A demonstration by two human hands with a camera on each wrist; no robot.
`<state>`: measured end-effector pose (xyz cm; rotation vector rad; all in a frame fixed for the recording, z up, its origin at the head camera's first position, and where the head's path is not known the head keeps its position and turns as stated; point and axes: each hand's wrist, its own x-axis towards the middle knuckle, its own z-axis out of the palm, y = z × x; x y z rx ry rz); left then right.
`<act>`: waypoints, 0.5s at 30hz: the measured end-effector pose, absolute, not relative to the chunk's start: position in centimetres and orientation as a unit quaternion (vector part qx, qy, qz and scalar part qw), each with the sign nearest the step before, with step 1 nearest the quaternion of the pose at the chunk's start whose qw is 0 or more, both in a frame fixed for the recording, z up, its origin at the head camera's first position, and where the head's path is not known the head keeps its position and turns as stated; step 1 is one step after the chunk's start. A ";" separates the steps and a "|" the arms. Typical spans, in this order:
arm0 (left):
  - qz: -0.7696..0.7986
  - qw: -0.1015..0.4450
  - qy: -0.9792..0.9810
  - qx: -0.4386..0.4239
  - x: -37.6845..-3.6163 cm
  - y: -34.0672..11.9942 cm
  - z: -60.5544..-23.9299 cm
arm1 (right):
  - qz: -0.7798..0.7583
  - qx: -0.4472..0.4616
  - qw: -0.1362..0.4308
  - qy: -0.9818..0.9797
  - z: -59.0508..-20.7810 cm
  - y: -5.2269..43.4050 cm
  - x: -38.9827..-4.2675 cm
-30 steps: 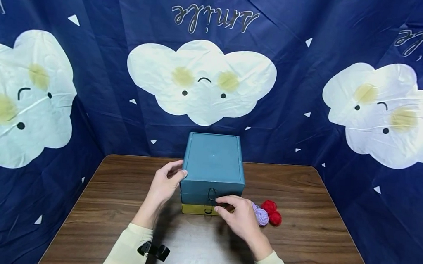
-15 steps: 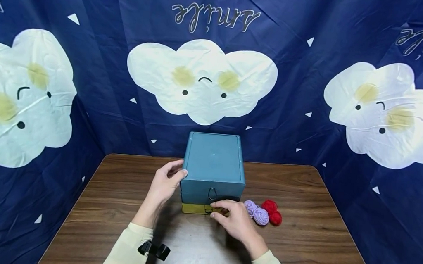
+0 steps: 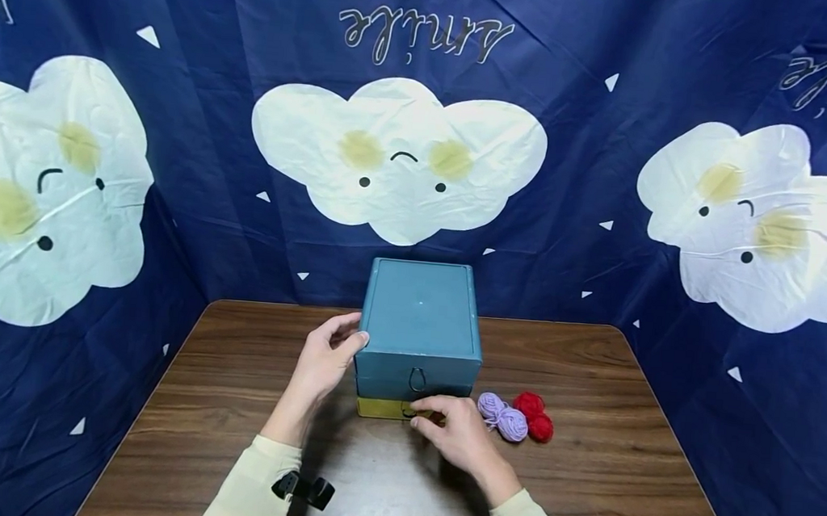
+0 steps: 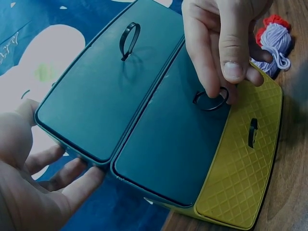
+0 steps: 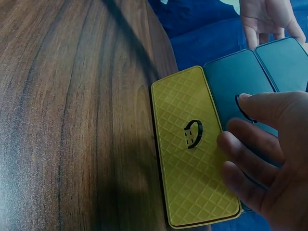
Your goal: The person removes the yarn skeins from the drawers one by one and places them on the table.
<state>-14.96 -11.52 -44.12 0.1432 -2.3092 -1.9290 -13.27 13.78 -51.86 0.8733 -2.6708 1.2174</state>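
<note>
A small drawer box (image 3: pixel 422 307) stands on the table, with two teal drawers above a yellow drawer (image 5: pixel 180 187). Each drawer front carries a black ring pull. My left hand (image 3: pixel 325 364) rests against the box's left side, thumb at the top edge and fingers along the side wall. In front of the box, my right hand (image 3: pixel 461 433) reaches in from the right with thumb and fingers spread. Its fingertips are right at the ring pull (image 4: pixel 211 108) of the middle teal drawer in the left wrist view. All drawers look pushed in.
Purple yarn balls (image 3: pixel 506 422) and red yarn balls (image 3: pixel 535 417) lie on the brown wooden table (image 3: pixel 584 498), just right of the box. A dark blue cloth (image 3: pixel 586 101) printed with clouds hangs behind and along both sides.
My right hand has moved down and slightly left from near the top drawer's ring pull to lower on the box front. The left hand keeps its place on the box.
</note>
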 end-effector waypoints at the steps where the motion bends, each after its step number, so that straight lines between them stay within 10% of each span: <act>1: -0.638 0.065 -0.765 0.047 -15.0 -11.5 -44.1 | 0.395 0.286 0.038 -0.872 -51.9 13.8 -13.3; 15: -0.646 0.071 -0.759 0.049 -15.1 -11.5 -44.2 | 0.403 0.284 0.029 -0.870 -51.6 13.4 -13.4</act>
